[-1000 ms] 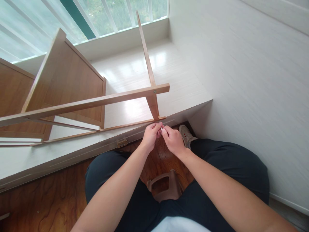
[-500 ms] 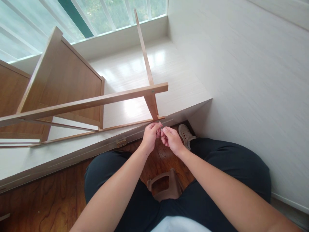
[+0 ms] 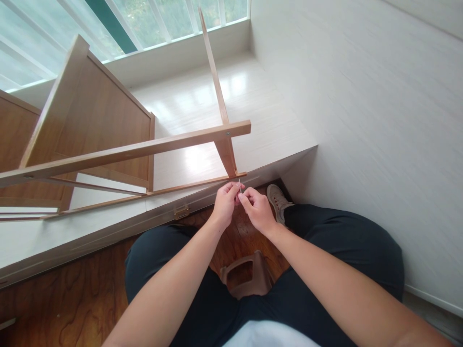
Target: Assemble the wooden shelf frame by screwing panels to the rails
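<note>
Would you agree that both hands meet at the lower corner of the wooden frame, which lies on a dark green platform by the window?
Not quite: the platform is white, not dark green, as the head view shows. The rest stands: the left hand and right hand meet at the lower corner of the wooden frame, pinching a thin metal piece there, by the window.

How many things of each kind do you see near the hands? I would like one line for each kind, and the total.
Hands: 2, left hand and right hand
Small metal tool pinched between them: 1
Wooden rack lying on the white platform: 1
Brown stool: 1
Shoe: 1
Total: 6
</note>
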The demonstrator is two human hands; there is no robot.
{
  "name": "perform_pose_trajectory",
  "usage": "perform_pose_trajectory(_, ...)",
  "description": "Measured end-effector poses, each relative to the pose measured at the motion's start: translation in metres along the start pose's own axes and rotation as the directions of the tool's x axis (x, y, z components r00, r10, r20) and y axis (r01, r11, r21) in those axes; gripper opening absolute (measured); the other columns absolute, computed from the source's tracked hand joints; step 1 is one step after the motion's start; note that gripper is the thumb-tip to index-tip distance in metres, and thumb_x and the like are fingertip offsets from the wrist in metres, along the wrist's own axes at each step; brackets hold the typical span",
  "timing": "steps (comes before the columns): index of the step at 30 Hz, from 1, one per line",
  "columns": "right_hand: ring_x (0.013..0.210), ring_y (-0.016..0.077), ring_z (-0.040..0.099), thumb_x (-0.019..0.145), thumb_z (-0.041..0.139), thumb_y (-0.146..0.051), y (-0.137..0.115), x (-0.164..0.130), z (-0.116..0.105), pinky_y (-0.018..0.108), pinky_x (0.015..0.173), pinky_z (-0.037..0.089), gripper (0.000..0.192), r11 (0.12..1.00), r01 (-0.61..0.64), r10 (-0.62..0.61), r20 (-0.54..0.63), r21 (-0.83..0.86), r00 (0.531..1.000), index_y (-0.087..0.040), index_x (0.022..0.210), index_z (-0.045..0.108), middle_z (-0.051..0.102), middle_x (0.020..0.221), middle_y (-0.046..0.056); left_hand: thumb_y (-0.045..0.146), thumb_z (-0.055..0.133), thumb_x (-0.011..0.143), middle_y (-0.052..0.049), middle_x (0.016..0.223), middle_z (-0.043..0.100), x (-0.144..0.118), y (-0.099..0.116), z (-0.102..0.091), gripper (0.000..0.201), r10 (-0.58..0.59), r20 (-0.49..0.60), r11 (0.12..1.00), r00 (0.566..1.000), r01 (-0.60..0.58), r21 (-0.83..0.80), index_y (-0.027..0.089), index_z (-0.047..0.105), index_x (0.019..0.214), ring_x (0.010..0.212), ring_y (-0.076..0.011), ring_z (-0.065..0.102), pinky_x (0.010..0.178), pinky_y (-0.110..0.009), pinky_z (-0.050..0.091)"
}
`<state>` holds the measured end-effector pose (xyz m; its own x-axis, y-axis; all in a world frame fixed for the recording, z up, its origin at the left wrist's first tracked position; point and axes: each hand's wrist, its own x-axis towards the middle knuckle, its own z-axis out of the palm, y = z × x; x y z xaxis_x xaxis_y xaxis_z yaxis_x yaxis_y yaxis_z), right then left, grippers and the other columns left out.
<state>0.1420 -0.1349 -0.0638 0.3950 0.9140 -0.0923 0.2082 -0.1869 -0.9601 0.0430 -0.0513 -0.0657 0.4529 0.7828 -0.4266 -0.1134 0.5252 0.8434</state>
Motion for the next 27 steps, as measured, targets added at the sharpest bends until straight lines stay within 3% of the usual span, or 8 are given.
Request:
perform_pose_trajectory(12,0.056,0.0146,0.051,0.095,0.056,-0.050,0.0024,0.0026,0.0018,0.026,0.059,0.035,0.035,0.985,0.025,-0.032,-0.043,-0.168,0.999,-0.023,0.073,0.053,0.059,0.063,-0.002,0.046,0.084,0.073,0.004,0.059,0.048,0.0006,0.0006,-0.0009,0.035,-0.016,-0.022,1.000,1.000,0.016,-0.004,0.015,0.070,0.080,0.051,-0.0105,0.044,0.049,-0.021,0.036)
perform_pose_trajectory(27,0.059,0.0166,0.060,0.098,0.053,-0.048,-0.0005,0.0035,0.0010,0.026,0.063,0.039,0.031,0.975,0.020,-0.028,-0.031,-0.221,0.999,-0.023,0.081,0.061,0.066,0.067,0.000,0.045,0.085,0.073,0.001,0.062,0.055,0.0011,0.0027,0.0001,0.035,-0.036,-0.021,0.999,0.999,0.035,-0.027,0.014,0.071,0.080,0.053,-0.0115,0.051,0.050,-0.021,0.041)
